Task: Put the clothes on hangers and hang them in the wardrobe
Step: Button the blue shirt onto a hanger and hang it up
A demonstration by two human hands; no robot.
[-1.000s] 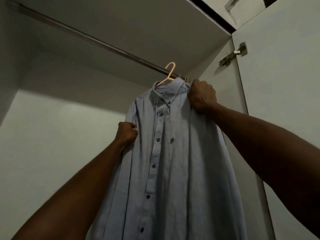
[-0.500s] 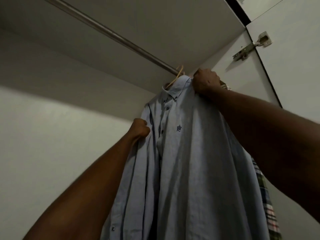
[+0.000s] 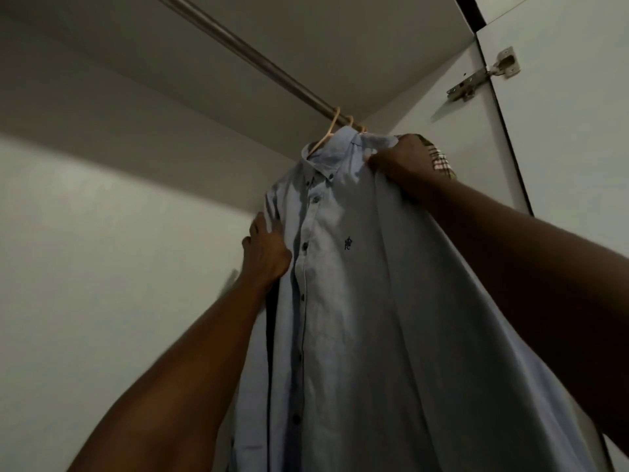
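Overhead, shirt (image 3: 357, 301) hanging lengthwise, collar up

One head-worn view only, and it tilted steeply upward from below, close in. It faced the wardrobe rail (image 3: 258, 59) running overhead toward the far right corner, with the door hinge (image 3: 483, 76) at upper right and both forearms reaching up from the bottom edge.

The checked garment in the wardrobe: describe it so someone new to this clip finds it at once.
Follow the rail down to the wardrobe's right corner, where the blue shirt hangs on a pale hanger. Just behind the right hand gripping that shirt's shoulder, a checked garment peeks out. It is the only patterned cloth; mostly hidden.
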